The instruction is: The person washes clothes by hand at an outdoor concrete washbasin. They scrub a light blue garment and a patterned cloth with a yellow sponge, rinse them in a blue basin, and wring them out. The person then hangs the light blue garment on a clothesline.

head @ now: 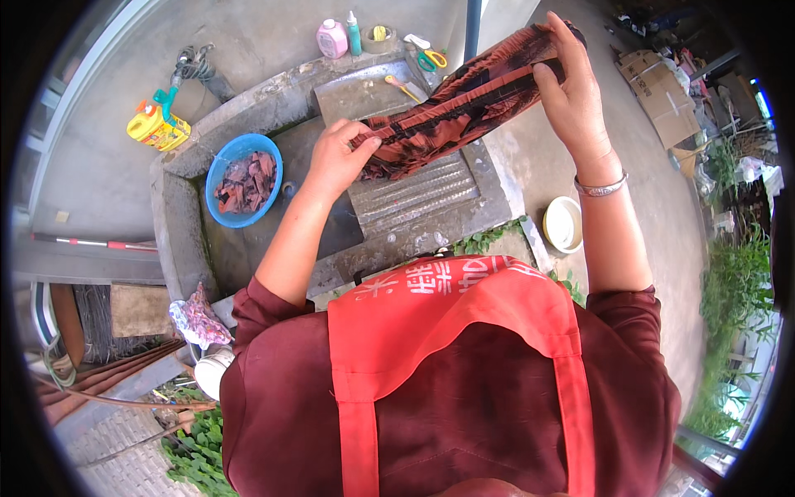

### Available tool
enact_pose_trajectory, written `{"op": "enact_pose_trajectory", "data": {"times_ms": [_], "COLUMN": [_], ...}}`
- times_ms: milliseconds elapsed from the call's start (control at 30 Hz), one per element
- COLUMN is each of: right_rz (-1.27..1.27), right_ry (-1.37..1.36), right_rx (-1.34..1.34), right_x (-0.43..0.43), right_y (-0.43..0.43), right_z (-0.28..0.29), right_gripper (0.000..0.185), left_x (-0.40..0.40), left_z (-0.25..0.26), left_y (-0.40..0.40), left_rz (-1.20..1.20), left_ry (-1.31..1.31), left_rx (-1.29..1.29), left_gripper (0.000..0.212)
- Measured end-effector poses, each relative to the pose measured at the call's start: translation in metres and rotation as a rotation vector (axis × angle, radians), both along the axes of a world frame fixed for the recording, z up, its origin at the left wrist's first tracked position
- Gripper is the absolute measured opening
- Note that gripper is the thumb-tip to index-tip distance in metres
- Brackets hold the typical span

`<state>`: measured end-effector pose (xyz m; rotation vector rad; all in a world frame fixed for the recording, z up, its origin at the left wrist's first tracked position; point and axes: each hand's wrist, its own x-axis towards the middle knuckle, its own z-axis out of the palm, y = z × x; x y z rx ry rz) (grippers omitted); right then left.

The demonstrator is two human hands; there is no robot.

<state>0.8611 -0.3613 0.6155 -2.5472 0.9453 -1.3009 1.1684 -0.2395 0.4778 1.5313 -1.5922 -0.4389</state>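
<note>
A rust-red and black patterned garment is stretched between my two hands above the ribbed washboard slab of a concrete sink. My left hand pinches its gathered edge at the lower left end. At the upper right end my right hand, with a silver bangle at the wrist, grips the same band between thumb and fingers. To the left of my left hand, a blue plastic basin stands in the sink trough, holding wet cloth of similar colours.
Along the sink's back ledge stand a pink bottle, a teal bottle, a roll of tape and scissors. A brush lies on the slab. A yellow jug is at left, a pale bowl right.
</note>
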Motion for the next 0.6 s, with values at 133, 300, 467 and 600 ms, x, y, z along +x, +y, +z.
{"op": "enact_pose_trajectory", "data": {"times_ms": [133,300,467,600], "right_rz": [-0.295,-0.297,-0.065,0.084], "right_ry": [0.351,0.549,0.064,-0.244], "right_rx": [0.057,-0.120,0.172,0.256], "right_x": [-0.037,-0.027,-0.022,-0.021], "right_y": [-0.017,-0.018,-0.038,-0.055], "right_z": [-0.034,0.001,0.111,0.148], "right_gripper": [0.074,0.047,0.034,0.027], "left_x": [0.064,0.081,0.078,0.067], "left_z": [0.061,0.186,0.292,0.309], "left_y": [0.009,0.002,-0.005,-0.021], "left_rz": [0.081,0.232,0.229,0.074], "left_ry": [-0.517,-0.907,-0.716,-0.045], "left_rx": [-0.293,-0.647,-0.992,-0.714], "left_gripper": [0.013,0.013,0.014,0.016]}}
